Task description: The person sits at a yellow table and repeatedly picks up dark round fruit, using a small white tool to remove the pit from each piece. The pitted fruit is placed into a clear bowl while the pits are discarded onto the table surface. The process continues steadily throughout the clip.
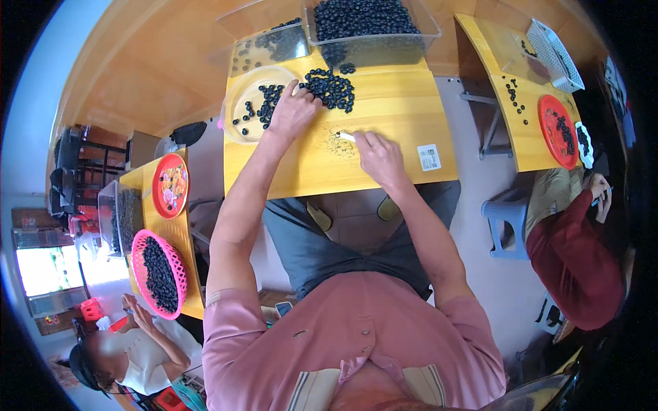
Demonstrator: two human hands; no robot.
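Note:
Small, round, dark bead-like pieces [332, 89] lie loose on the yellow wooden table [404, 99]. More of them sit in a shallow clear round tray [235, 89] at the left. My left hand [296, 113] is at the tray's right rim, among the dark pieces. Its fingers are curled, and what they pinch, if anything, is hidden. My right hand [381, 159] grips a slim white tool [347, 136], which points left over the table; its working end is too small to make out. Fine brown crumbs [340, 147] are scattered under the tool's tip.
A clear bin [373, 48] heaped with dark pieces stands at the table's far edge. A white label [429, 157] is on the table's right. People sit at side tables, with a pink basket [179, 281] and red tray [164, 202] left, another red tray [550, 130] right.

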